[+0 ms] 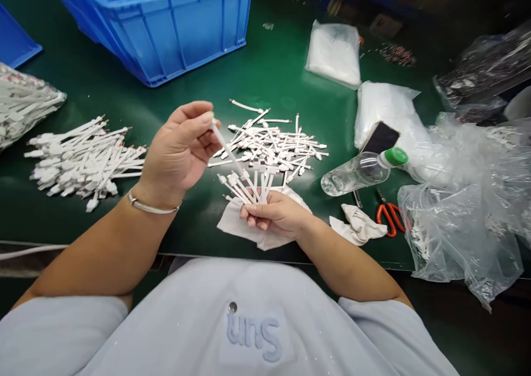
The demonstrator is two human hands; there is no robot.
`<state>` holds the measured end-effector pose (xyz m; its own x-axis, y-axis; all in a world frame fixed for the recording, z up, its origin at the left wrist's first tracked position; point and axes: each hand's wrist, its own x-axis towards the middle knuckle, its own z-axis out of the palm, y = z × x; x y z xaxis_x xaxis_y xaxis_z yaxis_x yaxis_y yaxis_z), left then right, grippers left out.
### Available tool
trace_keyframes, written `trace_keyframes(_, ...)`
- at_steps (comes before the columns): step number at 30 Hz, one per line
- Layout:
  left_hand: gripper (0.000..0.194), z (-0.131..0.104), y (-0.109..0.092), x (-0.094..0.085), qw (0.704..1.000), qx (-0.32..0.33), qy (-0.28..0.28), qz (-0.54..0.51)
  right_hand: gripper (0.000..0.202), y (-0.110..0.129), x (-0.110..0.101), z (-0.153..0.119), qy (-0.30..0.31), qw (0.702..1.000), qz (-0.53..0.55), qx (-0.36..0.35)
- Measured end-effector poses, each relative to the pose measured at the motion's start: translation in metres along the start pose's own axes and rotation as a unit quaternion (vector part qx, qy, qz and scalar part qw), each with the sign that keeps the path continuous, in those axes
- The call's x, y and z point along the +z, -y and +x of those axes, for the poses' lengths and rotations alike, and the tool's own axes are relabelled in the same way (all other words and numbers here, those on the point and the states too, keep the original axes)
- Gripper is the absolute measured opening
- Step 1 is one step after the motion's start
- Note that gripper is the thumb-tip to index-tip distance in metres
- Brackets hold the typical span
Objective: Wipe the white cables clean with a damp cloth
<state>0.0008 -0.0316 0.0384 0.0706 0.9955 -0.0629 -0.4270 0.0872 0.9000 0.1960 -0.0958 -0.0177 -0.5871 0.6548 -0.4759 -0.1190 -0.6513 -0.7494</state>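
Cables (265, 138) lie in two piles on the green worktop (282, 61), with a blue bin (186, 36) behind them. One pile (83, 163) sits left of the left hand (180, 146); a looser one spreads just beyond the right hand (276, 213). The right fingers are closed on the near ends of a fanned bundle (240, 189), over a white cloth (232, 221). The left thumb and forefinger pinch the upper end of a single cable (226, 146), which slants down toward the bundle.
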Motion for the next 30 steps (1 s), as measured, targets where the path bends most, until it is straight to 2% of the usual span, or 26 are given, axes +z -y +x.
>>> trace_keyframes(1,0.014,0.004,-0.003,-0.003,1.000,-0.016,-0.012,0.005,0.033,0.003,-0.002,0.000,-0.028,0.999,0.029,-0.020)
trace_keyframes(3,0.016,0.010,-0.003,-0.008,0.996,-0.070,0.002,0.054,0.033,0.011,-0.007,-0.001,-0.076,0.992,0.069,-0.068)
trace_keyframes(5,0.022,0.012,0.004,-0.010,0.980,-0.126,0.066,0.139,0.034,0.018,-0.010,-0.004,-0.107,0.984,0.078,-0.118)
trace_keyframes(9,0.029,0.007,0.028,-0.008,0.915,-0.176,0.230,0.282,0.034,0.022,-0.011,-0.008,-0.128,0.976,0.051,-0.171)
trace_keyframes(11,0.036,0.002,0.037,-0.006,0.902,-0.163,0.252,0.311,0.034,0.021,-0.009,-0.008,-0.126,0.975,0.044,-0.179)
trace_keyframes(13,0.050,0.000,0.041,-0.002,0.912,-0.149,0.252,0.289,0.034,0.019,-0.007,-0.008,-0.118,0.975,0.049,-0.179)
trace_keyframes(15,0.058,-0.002,0.042,0.001,0.920,-0.164,0.284,0.213,0.033,0.019,-0.005,-0.008,-0.113,0.975,0.063,-0.178)
trace_keyframes(18,0.056,-0.006,0.038,0.007,0.915,-0.194,0.341,0.091,0.032,0.018,-0.004,-0.007,-0.115,0.974,0.077,-0.178)
trace_keyframes(20,0.054,-0.008,0.037,0.010,0.924,-0.193,0.327,0.048,0.031,0.016,-0.003,-0.007,-0.105,0.977,0.071,-0.170)
trace_keyframes(22,0.046,-0.010,0.037,0.011,0.943,-0.179,0.280,0.035,0.031,0.012,-0.003,-0.005,-0.082,0.983,0.056,-0.152)
trace_keyframes(26,0.021,-0.011,0.044,0.011,0.965,-0.142,0.191,0.106,0.033,0.004,0.000,-0.002,-0.040,0.993,0.043,-0.102)
trace_keyframes(30,0.022,-0.011,0.049,0.009,0.966,-0.141,0.159,0.145,0.032,0.003,0.000,0.000,-0.018,0.996,0.067,-0.062)
